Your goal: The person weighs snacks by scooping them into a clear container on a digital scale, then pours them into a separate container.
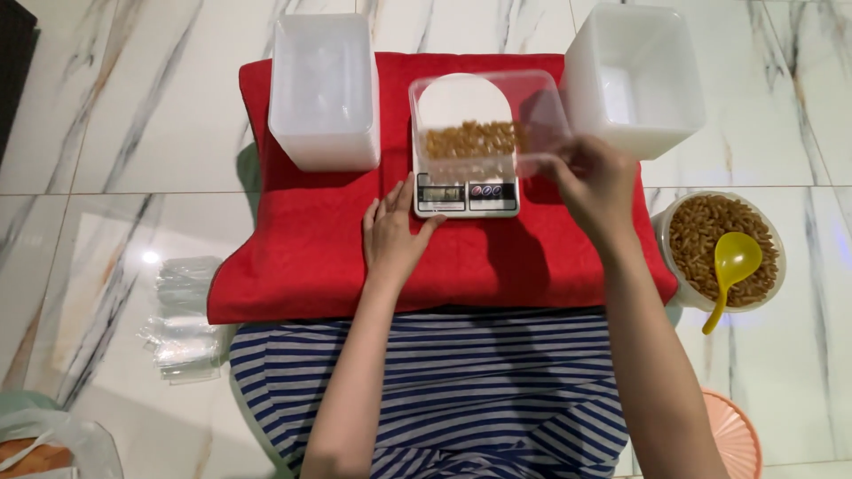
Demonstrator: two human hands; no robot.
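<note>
A: Gripping the clear tray (484,120) of pasta over the scale (465,191), our right hand (596,182) pinches its right edge.
B: We rest our left hand (395,235) open, touching the scale's front-left corner.

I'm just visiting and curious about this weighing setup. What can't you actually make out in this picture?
Head view only:
- Scale reading: display too small and blurred.
- Right hand fingertips: partly hidden behind the clear tub, so the grip is unclear.
- Orange basket: cut off by the bottom edge.
- Bag at bottom left: cut off by the corner, contents unclear.
- Left bin inside: washed out by glare.
</note>
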